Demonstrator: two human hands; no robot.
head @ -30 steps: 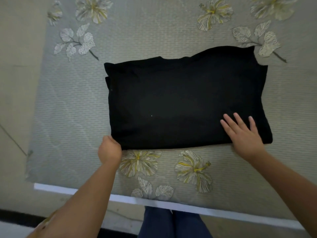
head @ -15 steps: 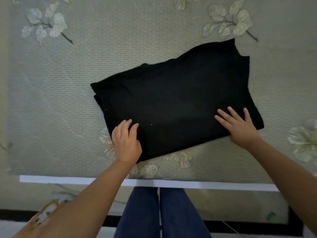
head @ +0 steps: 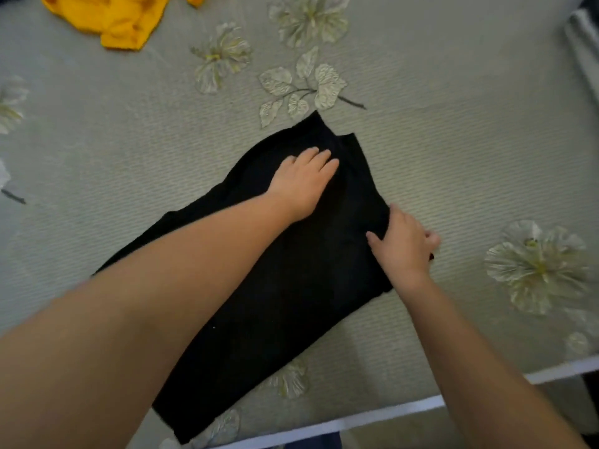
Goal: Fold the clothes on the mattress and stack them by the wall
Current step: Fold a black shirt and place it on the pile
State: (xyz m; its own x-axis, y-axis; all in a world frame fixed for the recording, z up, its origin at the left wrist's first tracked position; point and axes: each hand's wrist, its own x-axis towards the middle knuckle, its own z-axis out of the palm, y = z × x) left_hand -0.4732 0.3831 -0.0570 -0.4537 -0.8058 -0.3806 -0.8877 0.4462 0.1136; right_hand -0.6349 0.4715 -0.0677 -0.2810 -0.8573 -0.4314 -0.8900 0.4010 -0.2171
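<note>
1. Grey-green mattress (head: 453, 150) fabric, printed with pale flowers and leaves, fills the head view; a white border is seen along its near edge.
2. A black folded garment (head: 291, 303) is laid diagonally across the middle of the mattress, from the near edge up toward a leaf print.
3. The left hand (head: 301, 183) is laid flat on the far end of the garment, its fingers (head: 319, 157) straight and close together, pressed onto the cloth.
4. The right hand (head: 403, 247) is placed at the garment's right edge; the thumb lies on top of the cloth and the fingers are curled at the edge, so the fabric appears to be pinched there.
5. A crumpled yellow garment (head: 113, 17) is seen at the far left, well apart from the black one.
6. A grey striped item (head: 583, 50), cut off and unclear, sits at the far right edge.
</note>
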